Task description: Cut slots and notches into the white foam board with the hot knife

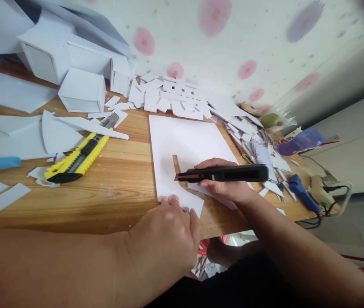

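A white foam board (195,132) lies on the wooden table, with a narrow slot cut into it and its near part cut unevenly. My left hand (167,231) holds the board's near edge, fingers bent and fingertips pressed on it. My right hand (223,182) is closed around a black utility knife (236,173). The knife points left, its blade tip at the board beside the slot's lower end. How deep the blade sits I cannot tell. Left of the board, a yellow utility knife (81,156) rests on the table, partly under a white strip.
White box-shaped models (84,90) stand at the back left. White offcuts (169,96) are heaped along the wall. On the right lie a blue-handled tool (304,192) and a cream glue gun (321,192) with cords. The table's front edge (217,233) runs close by my hands.
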Demonstrator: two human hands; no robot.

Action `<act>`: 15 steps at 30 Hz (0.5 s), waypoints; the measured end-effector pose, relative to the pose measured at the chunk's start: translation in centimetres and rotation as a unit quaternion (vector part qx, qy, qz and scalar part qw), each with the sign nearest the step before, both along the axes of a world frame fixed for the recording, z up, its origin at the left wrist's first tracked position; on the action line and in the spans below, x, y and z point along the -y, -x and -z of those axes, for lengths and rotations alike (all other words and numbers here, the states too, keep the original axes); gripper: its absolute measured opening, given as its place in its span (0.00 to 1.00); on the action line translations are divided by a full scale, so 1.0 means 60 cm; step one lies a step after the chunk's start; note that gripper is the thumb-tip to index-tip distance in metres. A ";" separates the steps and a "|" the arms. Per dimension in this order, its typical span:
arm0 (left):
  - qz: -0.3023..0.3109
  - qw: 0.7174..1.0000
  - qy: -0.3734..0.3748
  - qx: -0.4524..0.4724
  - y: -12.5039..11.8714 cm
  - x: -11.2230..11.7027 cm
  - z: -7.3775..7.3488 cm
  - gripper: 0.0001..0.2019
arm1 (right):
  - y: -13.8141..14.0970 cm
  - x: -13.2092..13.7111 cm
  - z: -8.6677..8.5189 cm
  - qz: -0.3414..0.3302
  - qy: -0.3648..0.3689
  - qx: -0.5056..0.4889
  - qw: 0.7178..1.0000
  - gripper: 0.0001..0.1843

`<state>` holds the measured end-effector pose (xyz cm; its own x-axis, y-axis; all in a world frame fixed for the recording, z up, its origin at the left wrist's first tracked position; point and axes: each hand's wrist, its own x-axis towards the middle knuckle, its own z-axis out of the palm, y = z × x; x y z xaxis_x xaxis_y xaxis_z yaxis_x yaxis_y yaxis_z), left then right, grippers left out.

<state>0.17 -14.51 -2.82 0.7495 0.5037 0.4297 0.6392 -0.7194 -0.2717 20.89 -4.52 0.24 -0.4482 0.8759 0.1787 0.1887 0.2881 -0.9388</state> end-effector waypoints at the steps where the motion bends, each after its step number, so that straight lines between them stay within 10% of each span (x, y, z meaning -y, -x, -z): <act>1: 0.001 1.000 -0.004 -0.003 0.002 -0.002 -0.005 0.18 | 0.002 -0.005 -0.001 -0.018 0.018 -0.005 1.000 0.17; 15: 0.026 0.997 0.034 -0.068 0.019 -0.012 -0.050 0.17 | -0.007 -0.018 0.019 -0.132 0.000 -0.044 0.990 0.20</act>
<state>-0.98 -13.77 0.18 0.8246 0.4869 0.2880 0.5608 -0.7705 -0.3032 21.34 -3.47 -0.92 -0.6440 0.7306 0.2270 0.0243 0.3161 -0.9484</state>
